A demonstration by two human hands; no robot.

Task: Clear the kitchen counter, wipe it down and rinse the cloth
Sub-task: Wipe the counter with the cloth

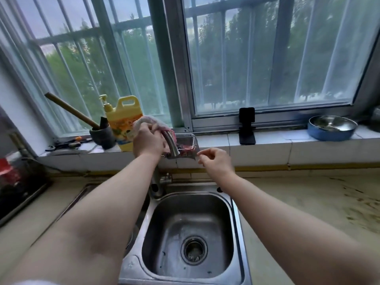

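Right now our cloth (144,122), pink/white, is bunched over the top of the tap (171,144) at the sink's (236,212) back edge, w/ our left hand (147,140) closed on it. Our right hand (216,163) hangs loosely curled beside the tap, thumb & forefinger pinched, nothing visibly in them. Behind, on the windowsill's left end, a yellow detergent jug (123,122) stands just behind the cloth; a blue bowl (332,127) sits toward the sill's right end.

tiled sill (267,141), yellow bottle (123,122), blue bowl (332,128)
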